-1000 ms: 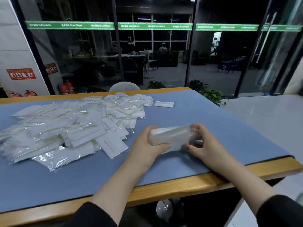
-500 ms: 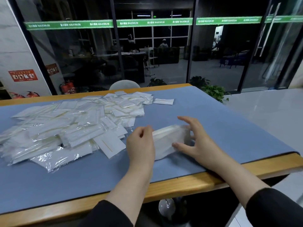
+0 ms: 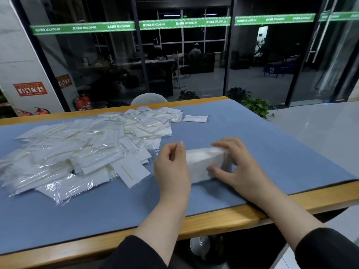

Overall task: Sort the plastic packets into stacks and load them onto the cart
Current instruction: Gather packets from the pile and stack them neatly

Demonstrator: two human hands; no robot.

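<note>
Here, at the near edge of the wooden table (image 3: 223, 220), both forearms reach in over the blue mat (image 3: 97, 210). Just past them a gathered stack of packets (image 3: 205, 164) stands on its long edge on the mat. The right hand (image 3: 240, 171) is curled round its right end, fingers over the top and thumb low on the near face. The left hand (image 3: 172, 167) sits at the stack's left end with its fingers bent; whether it actually pinches the stack or only steadies it I cannot tell, since the hand hides the contact.

This looks like the squaring-up step: one bundle is being trued on the mat. The next move probably calls for a firm two-handed squeeze, because slick packets on edge may fan out or slide.

Farther left and back, the loose pile of packets (image 3: 81, 152) lies unsorted, so most of the task seems to remain. One stray packet (image 3: 195, 118) lies beyond it. No cart is in view.
</note>
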